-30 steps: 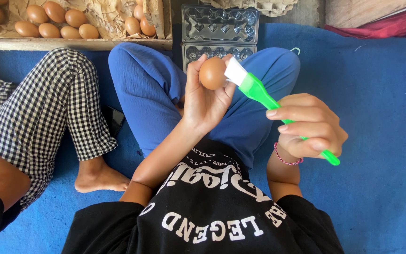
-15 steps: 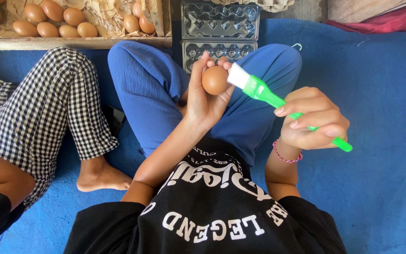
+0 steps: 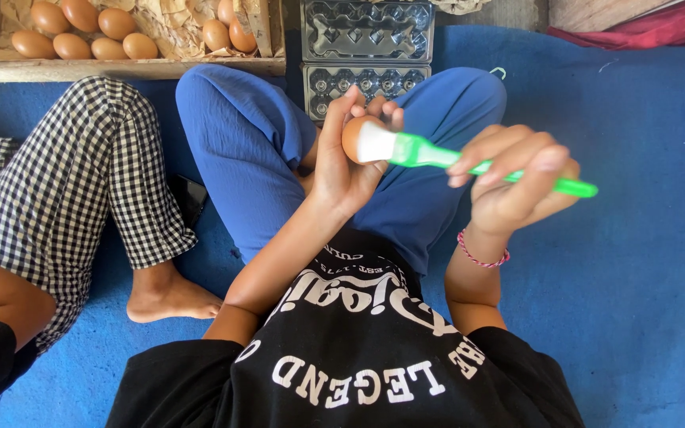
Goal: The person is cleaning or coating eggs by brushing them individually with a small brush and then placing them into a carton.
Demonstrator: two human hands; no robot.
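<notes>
My left hand point(image 3: 342, 162) holds a brown egg point(image 3: 352, 136) up over my blue-trousered lap, fingers curled around it. My right hand point(image 3: 513, 186) grips a green-handled brush point(image 3: 469, 162) with white bristles; the bristles press against the right side of the egg, covering part of it. Both hands are raised above my crossed legs.
A wooden box point(image 3: 120, 70) lined with straw holds several brown eggs point(image 3: 81, 32) at the top left. Grey egg trays point(image 3: 370, 32) lie ahead of my knees. Another person's leg in checked trousers point(image 3: 65, 182) and bare foot point(image 3: 172, 297) rest at the left on the blue mat point(image 3: 636, 277).
The brush has swung down from pointing up-left to lying nearly level, its bristles now across the egg. My right hand moved right and slightly up; the egg stayed in my left hand.
</notes>
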